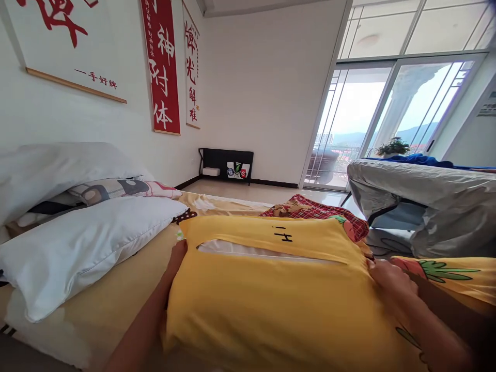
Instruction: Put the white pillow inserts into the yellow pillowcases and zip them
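Note:
A pillow in a yellow pillowcase (271,305) fills the near middle of the head view, lying on the bed. Its long slit gapes slightly, and the white pillow inside (248,249) shows through. Dark "Hi" lettering is upside down near the far edge. At the pillow's left edge, my left hand (179,253) is closed on the fabric; its fingers are partly hidden behind the case. My right hand (391,274) grips the right edge, with fingers bent into the cloth.
White pillows (89,248) lie on the left of the bed (120,294). A red plaid cloth (310,209) lies beyond the yellow pillow. At right are yellow carrot-print fabric (453,274) and a table under a grey cover (418,178). A low black shelf (225,157) stands by the far wall.

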Demonstrator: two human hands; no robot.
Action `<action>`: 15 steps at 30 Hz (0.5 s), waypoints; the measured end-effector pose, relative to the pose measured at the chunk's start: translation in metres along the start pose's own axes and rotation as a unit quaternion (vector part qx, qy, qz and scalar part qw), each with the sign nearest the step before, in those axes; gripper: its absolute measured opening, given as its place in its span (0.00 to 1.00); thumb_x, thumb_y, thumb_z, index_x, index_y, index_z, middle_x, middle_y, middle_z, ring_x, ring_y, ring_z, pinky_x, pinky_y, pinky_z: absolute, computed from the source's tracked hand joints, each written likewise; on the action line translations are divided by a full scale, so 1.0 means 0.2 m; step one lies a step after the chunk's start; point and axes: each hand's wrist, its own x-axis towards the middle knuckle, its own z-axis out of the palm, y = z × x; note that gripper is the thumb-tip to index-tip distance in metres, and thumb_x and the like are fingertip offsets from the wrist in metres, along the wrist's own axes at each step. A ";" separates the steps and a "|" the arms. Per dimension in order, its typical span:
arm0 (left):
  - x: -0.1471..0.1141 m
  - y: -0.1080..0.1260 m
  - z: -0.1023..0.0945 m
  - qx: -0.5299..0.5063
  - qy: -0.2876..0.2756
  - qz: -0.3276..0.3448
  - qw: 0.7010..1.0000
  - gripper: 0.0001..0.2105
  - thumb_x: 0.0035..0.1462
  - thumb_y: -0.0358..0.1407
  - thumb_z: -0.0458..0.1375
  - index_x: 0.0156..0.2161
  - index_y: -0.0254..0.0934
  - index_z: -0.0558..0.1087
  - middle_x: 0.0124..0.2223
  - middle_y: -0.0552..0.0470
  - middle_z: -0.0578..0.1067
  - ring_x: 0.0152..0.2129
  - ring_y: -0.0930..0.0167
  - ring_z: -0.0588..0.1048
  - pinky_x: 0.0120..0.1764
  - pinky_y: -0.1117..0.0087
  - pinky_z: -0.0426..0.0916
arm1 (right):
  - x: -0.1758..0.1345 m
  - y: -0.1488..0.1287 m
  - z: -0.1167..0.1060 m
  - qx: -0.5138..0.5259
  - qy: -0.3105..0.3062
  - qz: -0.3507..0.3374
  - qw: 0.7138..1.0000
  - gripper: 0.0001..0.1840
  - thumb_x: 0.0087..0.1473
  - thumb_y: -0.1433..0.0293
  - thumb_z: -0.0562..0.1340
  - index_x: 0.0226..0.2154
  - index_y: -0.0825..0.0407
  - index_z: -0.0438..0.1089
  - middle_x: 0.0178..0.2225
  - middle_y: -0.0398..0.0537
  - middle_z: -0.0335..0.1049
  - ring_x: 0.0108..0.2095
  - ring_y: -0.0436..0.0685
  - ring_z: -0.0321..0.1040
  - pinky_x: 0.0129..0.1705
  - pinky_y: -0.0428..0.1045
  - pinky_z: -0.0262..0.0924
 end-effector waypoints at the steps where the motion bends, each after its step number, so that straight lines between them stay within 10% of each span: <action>1: -0.01 -0.03 0.02 -0.002 -0.015 -0.005 1.000 0.09 0.50 0.34 0.54 0.21 0.38 0.61 0.21 0.51 0.68 0.22 0.69 0.66 0.26 0.72 0.54 | -0.04 -0.07 0.01 -0.020 0.015 -0.020 0.999 0.16 0.50 0.67 0.52 0.29 0.59 0.72 0.33 0.76 0.69 0.34 0.76 0.69 0.32 0.63 0.58; 5: 0.02 -0.10 0.06 -0.018 -0.044 -0.002 0.999 0.08 0.56 0.37 0.49 0.27 0.39 0.61 0.28 0.50 0.72 0.26 0.68 0.68 0.28 0.72 0.56 | -0.30 -0.58 -0.02 0.001 0.070 -0.263 0.962 0.22 0.59 0.65 0.48 0.49 0.55 0.68 0.53 0.67 0.63 0.53 0.70 0.62 0.52 0.61 0.56; 9: 0.03 -0.11 0.03 -0.038 -0.071 -0.010 0.997 0.08 0.57 0.41 0.49 0.32 0.39 0.64 0.32 0.50 0.75 0.31 0.66 0.72 0.32 0.71 0.60 | -0.59 -1.16 -0.02 0.119 -0.156 -0.589 0.784 0.22 0.62 0.63 0.47 0.54 0.46 0.64 0.52 0.52 0.68 0.55 0.60 0.61 0.57 0.56 0.53; 15: -0.21 -0.21 -0.11 -0.170 -0.185 -0.111 0.962 0.16 0.53 0.50 0.55 0.37 0.39 0.71 0.37 0.48 0.78 0.37 0.62 0.75 0.36 0.67 0.68 | -0.71 -1.60 0.15 0.177 -0.286 -0.608 0.719 0.25 0.63 0.57 0.46 0.55 0.49 0.64 0.56 0.49 0.65 0.55 0.60 0.61 0.58 0.56 0.52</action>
